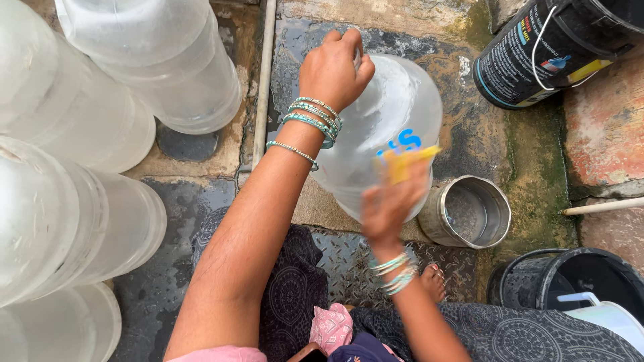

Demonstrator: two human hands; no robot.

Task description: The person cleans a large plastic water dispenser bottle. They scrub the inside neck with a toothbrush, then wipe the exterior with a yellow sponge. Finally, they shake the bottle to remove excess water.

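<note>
Left hand point(333, 67) clamped over the neck of the big clear water jug point(389, 127) at frame centre, steadying it | right hand point(389, 204), blurred, pinches a yellow scrubber point(406, 162) against its side | steel pot point(467, 211) just right | more jugs point(80, 134) stacked left

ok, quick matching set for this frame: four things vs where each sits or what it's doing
Things:
1. left hand
2. right hand
3. steel pot
4. black bucket

Places or states:
A. top right corner, lying tilted
B. gripping the top of the clear water jug
C. on the ground right of the jug, open and upright
D. pressing a yellow scrubber to the jug's side

Pairs: 1-B, 2-D, 3-C, 4-A
</note>
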